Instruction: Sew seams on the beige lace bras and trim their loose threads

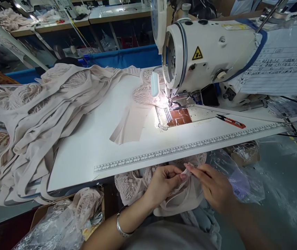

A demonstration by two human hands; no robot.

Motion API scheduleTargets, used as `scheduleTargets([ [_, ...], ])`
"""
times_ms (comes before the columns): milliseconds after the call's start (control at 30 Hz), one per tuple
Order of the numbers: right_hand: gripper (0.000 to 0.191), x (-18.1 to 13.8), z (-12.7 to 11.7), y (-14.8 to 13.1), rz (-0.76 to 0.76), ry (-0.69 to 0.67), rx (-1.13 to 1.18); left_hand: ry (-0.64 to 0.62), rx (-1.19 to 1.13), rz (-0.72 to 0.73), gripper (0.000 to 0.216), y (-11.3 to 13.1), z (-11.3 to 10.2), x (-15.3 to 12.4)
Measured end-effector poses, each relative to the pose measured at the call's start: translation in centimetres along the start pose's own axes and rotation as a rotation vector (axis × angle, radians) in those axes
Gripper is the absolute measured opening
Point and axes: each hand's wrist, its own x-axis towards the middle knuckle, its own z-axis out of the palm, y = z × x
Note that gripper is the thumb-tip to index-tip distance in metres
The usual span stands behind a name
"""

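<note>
My left hand (164, 180) and my right hand (212, 185) meet just below the table's front edge, over my lap. Both pinch a small beige lace-and-fabric piece (182, 194), fingertips touching at its top edge. More beige lace (130, 184) hangs under the hands. A silver bracelet (122, 229) circles my left wrist. On the white table (86, 146) another beige fabric piece (134, 119) lies under the presser foot (170, 102) of the white sewing machine (203, 55), lit by its lamp.
A big heap of beige garments (39, 114) covers the table's left side. A printed ruler strip (190, 146) runs along the front edge. Red thread snips (230, 121) lie to the right of the needle. Clear plastic bags (237, 177) sit by my right knee, a box of lace (67, 215) lower left.
</note>
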Motion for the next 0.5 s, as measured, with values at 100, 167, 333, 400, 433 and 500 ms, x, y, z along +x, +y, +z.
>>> scheduleTargets([
  [100, 0.051, -0.23, 0.10, -0.02, -0.084, -0.014, -0.138, 0.022, -0.031, -0.003, 0.055, -0.10, -0.10, 0.16],
  [167, 0.047, -0.31, 0.14, 0.02, -0.111, -0.032, -0.200, 0.022, -0.038, -0.003, 0.057, -0.17, -0.14, 0.20],
  [333, 0.047, -0.18, 0.19, -0.17, -0.129, -0.036, -0.239, 0.017, -0.016, 0.015, 0.056, -0.40, -0.22, 0.24],
  [400, 0.050, -0.07, 0.19, -0.24, -0.128, -0.049, -0.239, 0.011, -0.006, 0.028, 0.055, -0.42, -0.22, 0.27],
  [433, 0.050, -0.01, 0.18, -0.26, -0.130, -0.052, -0.241, 0.010, -0.007, 0.030, 0.055, -0.42, -0.20, 0.28],
  [500, 0.049, 0.08, 0.15, -0.29, -0.134, -0.053, -0.241, 0.009, -0.018, 0.029, 0.055, -0.37, -0.15, 0.27],
])
